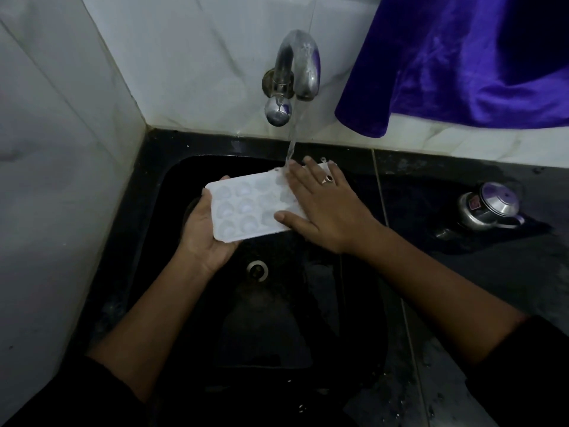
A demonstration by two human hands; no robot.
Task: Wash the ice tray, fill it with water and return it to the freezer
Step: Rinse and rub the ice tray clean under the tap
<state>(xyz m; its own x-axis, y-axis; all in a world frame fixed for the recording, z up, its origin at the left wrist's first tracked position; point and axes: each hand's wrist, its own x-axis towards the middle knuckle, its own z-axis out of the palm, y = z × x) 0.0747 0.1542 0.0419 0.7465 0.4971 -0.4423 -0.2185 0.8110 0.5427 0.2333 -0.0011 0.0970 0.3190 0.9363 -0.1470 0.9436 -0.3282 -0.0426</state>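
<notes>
Black sink (277, 318) walls stand clear of ice tray (246, 208) in hands (203, 238) (329, 208).

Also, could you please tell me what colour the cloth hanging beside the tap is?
The cloth is deep violet-blue, seen best in the head view.

I count one ice tray (246, 208), one left hand (203, 238), one right hand (326, 211), one tap (295, 66), one sink (277, 334), one purple cloth (446, 57), one metal vessel (489, 208) and one ring (328, 179).
</notes>
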